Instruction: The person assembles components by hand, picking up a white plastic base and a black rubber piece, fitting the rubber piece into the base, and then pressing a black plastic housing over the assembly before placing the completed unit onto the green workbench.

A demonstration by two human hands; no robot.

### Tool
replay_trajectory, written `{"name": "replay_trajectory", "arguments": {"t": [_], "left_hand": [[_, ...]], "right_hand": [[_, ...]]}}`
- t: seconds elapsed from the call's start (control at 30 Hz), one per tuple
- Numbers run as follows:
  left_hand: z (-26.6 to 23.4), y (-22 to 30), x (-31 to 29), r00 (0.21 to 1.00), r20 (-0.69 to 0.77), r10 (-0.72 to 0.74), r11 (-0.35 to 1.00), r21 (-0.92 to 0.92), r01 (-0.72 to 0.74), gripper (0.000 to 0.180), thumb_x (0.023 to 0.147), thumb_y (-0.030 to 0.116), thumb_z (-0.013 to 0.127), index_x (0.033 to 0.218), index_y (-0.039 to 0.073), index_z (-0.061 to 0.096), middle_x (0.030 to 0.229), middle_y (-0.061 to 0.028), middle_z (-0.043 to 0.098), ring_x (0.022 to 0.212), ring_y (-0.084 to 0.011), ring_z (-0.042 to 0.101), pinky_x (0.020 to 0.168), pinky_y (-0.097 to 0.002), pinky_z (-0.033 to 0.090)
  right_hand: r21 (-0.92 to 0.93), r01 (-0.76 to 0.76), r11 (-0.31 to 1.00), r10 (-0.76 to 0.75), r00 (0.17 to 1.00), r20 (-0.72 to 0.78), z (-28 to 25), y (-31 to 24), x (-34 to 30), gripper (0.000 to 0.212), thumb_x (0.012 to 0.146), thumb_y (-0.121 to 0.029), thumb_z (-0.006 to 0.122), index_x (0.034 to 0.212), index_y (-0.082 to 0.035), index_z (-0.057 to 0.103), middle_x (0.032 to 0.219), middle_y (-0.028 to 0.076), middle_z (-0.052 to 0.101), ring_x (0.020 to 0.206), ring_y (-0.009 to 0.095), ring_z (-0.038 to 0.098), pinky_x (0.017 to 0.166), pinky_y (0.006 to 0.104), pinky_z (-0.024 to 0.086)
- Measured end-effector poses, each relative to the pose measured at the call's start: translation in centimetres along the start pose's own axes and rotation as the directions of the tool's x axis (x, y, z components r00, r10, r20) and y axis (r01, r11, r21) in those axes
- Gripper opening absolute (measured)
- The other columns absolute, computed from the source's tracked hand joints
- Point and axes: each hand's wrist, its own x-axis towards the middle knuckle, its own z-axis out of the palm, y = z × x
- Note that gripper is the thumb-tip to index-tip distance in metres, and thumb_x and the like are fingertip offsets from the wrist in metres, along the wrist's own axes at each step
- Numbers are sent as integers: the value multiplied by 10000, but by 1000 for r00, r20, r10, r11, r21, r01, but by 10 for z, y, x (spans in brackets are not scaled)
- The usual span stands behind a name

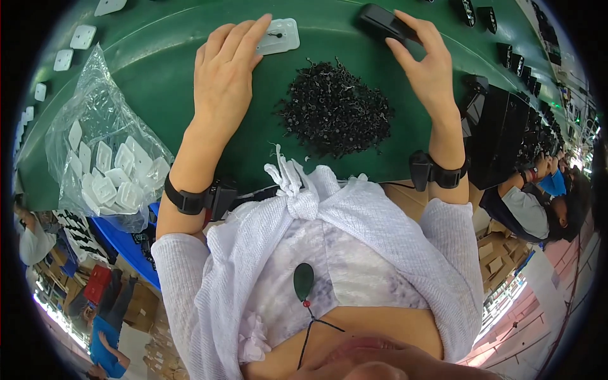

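Left grip (pixel 227 66), white tray (pixel 289 37) at fingertips, black case (pixel 378 20) within right grip (pixel 429 60)

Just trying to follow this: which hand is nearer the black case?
Right. The right hand has thumb and fingertips at the black case's right end; the left hand is farther away, left, at the white tray.

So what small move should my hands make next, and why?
Perhaps bring the black case toward the white tray: your right hand is at the case, your left hand is at the tray, a small black part lies on the tray, and the two are still apart.
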Motion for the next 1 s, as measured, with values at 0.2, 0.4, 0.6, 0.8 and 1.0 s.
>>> {"name": "replay_trajectory", "arguments": {"t": [0.2, 0.4, 0.6, 0.8, 1.0], "left_hand": [[-13, 7, 0, 991, -3, -136, 907, -402, 124, 601, 829, -90, 526, 1391, 94, 416, 1298, -70, 551, 1141, -260, 543, 946, -364, 417], [-18, 5, -6, 978, 51, -200, 825, -531, 196, 511, 864, -121, 404, 1333, 63, 490, 1331, -89, 536, 1257, -244, 481, 1031, -334, 386], [-16, 2, -5, 992, 43, -121, 881, -456, 127, 525, 810, -153, 402, 1264, 56, 563, 1321, -96, 546, 1223, -261, 516, 1020, -335, 409], [-15, 7, -4, 999, 31, -15, 976, -219, 21, 517, 779, -107, 531, 1271, 50, 553, 1314, -108, 547, 1200, -283, 531, 968, -358, 442], [-5, 15, -2, 998, -56, -37, 996, -79, 33, 534, 728, -11, 673, 1246, 43, 559, 1232, -110, 590, 1083, -274, 586, 891, -357, 475]], "right_hand": [[149, 299, 942, -307, 951, 30, 25, -64, 22, 387, 763, -58, 683, 1134, -27, 574, 990, 155, 581, 939, 320, 568, 836, 369, 475], [-37, 715, 698, -714, 693, -95, 62, -54, 36, 394, 780, -63, 641, 1161, -17, 552, 1055, 148, 549, 978, 324, 541, 835, 378, 469], [-84, 735, 673, -739, 671, -49, 69, -51, 37, 410, 766, -62, 635, 1164, -11, 550, 1035, 141, 540, 969, 309, 535, 845, 363, 465], [69, 499, 864, -504, 853, 138, 56, -67, 32, 440, 747, -68, 633, 1178, -24, 556, 1015, 116, 541, 957, 283, 545, 818, 348, 483], [206, 409, 889, -450, 862, 232, 46, -65, 43, 431, 759, -133, 670, 1169, -44, 572, 996, 121, 541, 934, 299, 547, 763, 351, 477]]}}
